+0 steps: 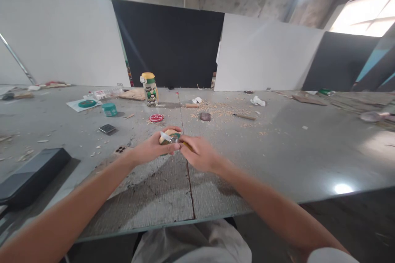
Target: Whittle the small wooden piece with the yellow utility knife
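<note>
Above the near middle of the table, my left hand (150, 148) is closed round a small, rounded, pale wooden piece (168, 132) with a dark green patch on it. A white strip (166, 136) lies across the piece; I cannot tell what it is. Against the piece, my right hand (199, 154) grips a slim tool with a yellow handle (187, 146). Fingers hide most of the tool, and its shiny tip end is too small to name. The left thumb and the right fingers meet at the piece.
Beyond the hands stand a yellow-lidded bottle (150, 90), a red round lid (156, 118) and a teal jar (109, 109). Wood shavings (222, 109) surround a wooden-handled tool (244, 116) and a dark block (205, 116). A black case (33, 176) sits at left.
</note>
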`<state>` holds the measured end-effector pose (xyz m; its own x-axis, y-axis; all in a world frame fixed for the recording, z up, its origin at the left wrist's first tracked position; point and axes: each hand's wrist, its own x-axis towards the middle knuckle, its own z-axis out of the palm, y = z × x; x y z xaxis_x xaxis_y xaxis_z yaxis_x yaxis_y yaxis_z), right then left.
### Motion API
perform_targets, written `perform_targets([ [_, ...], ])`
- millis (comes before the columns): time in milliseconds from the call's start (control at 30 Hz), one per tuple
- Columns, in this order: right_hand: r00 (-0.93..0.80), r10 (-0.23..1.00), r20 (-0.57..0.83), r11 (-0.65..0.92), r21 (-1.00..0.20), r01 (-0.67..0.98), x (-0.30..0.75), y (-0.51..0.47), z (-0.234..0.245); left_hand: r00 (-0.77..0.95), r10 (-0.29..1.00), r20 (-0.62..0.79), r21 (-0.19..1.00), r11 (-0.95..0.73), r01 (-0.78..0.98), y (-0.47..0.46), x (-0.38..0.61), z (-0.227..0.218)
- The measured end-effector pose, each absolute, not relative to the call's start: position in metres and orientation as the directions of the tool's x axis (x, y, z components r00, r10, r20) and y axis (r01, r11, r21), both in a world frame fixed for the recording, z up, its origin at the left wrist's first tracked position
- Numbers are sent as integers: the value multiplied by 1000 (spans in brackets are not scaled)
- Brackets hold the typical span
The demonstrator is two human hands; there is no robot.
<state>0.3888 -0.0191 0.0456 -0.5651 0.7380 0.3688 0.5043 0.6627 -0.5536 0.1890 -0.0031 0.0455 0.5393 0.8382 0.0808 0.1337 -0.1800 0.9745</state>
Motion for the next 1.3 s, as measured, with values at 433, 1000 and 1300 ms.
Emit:
perform_targets([
  [433, -553, 760, 341, 644, -513, 568, 390, -26, 54, 563, 810, 164, 909, -346, 233, 0, 188, 46],
  [1000, -253, 862, 440, 505, -697, 508, 399, -6, 51, 584, 812, 13, 995, 45, -84, -3, 185, 48],
  [1300, -308, 840, 447, 537, -767, 351, 396, -3, 43, 685, 728, -23, 958, 213, -194, -2, 181, 52],
])
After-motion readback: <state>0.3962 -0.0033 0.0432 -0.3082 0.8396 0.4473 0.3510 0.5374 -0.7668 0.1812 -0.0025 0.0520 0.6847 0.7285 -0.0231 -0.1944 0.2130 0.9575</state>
